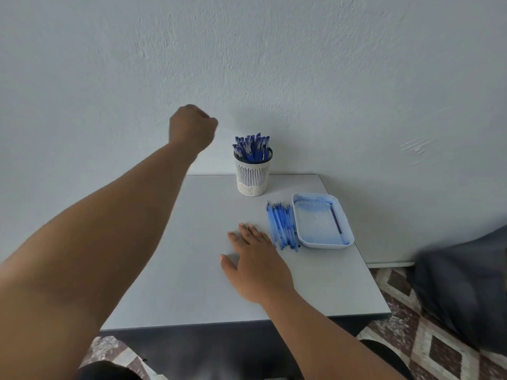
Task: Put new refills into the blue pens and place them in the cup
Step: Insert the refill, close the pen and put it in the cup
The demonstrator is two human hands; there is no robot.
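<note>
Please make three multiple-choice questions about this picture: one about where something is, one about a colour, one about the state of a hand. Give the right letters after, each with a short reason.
1. Where does the pile of refills lie?
A. inside the cup
B. on the table, just left of the tray
C. on the floor

2. What colour are the pens in the cup?
A. red
B. green
C. blue

3. How is the right hand?
A. fingers straight, flat on the table
B. pinching a refill
C. gripping the cup

Answers:
1. B, the refills lie on the table beside the tray.
2. C, the caps and barrels are blue.
3. A, the hand lies spread out on the tabletop, holding nothing.
</note>
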